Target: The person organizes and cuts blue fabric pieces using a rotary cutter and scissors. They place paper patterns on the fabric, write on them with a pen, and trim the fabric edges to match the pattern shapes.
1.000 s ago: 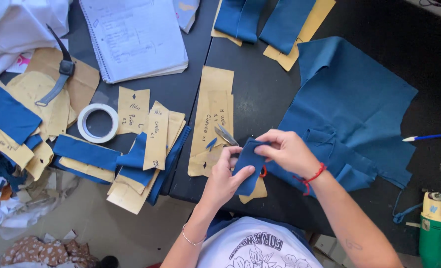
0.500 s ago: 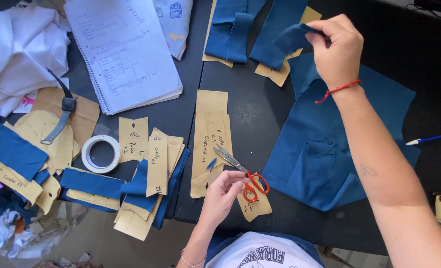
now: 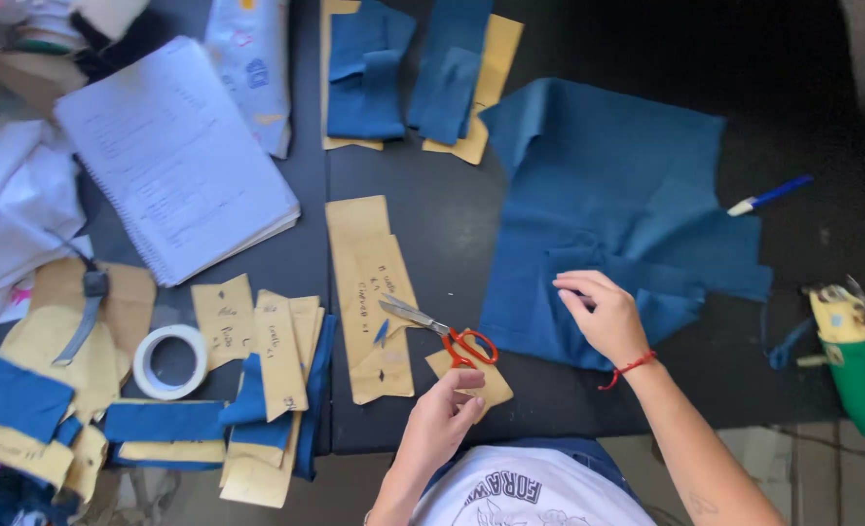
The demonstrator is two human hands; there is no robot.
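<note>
My right hand (image 3: 603,317) rests flat, fingers apart, on the lower edge of a large blue cloth (image 3: 607,195) spread on the black table (image 3: 442,234). My left hand (image 3: 444,417) hovers loosely curled at the near table edge, just below red-handled scissors (image 3: 447,331) that lie on a small brown paper pattern piece (image 3: 476,382). It holds nothing. Beside the scissors lies a long brown paper pattern (image 3: 369,292).
Cut blue pieces on brown paper (image 3: 413,73) lie at the far edge. An open notebook (image 3: 174,156), a tape roll (image 3: 169,360) and several stacked patterns with blue cloth (image 3: 257,390) sit left. A blue pen (image 3: 768,195) and a green-and-yellow cutting tool (image 3: 856,360) are right.
My right hand has come back from the far edge, where it held a blue piece, and now lies on the large cloth. The left hand stays near the scissors.
</note>
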